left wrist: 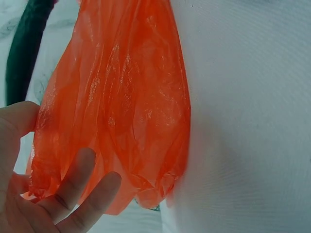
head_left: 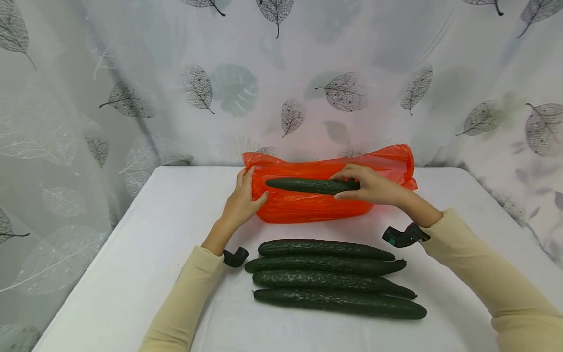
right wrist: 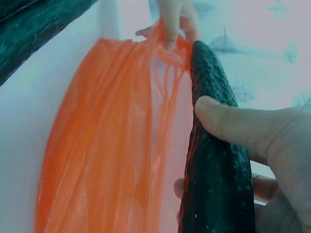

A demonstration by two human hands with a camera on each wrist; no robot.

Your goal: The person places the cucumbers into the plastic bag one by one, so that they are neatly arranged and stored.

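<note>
A dark green cucumber (head_left: 308,185) is in my right hand (head_left: 367,185), which grips it near its right end with the thumb along one side. The cucumber lies lengthwise over an orange plastic bag (head_left: 308,210), against its upper side in the head view. At the bag's left end, my left hand (head_left: 242,200) holds the plastic by its edge. In the left wrist view the thumb (left wrist: 22,119) meets the bag's edge and two fingers (left wrist: 92,199) spread over the film. The right wrist view shows the left fingers (right wrist: 177,24) at the bag's gathered far end.
Several more cucumbers (head_left: 325,265) lie side by side on the white table (head_left: 132,254), nearer to me than the bag. A leaf-patterned curtain (head_left: 281,73) hangs behind the table and down both sides. Each wrist carries a small black camera (head_left: 404,235).
</note>
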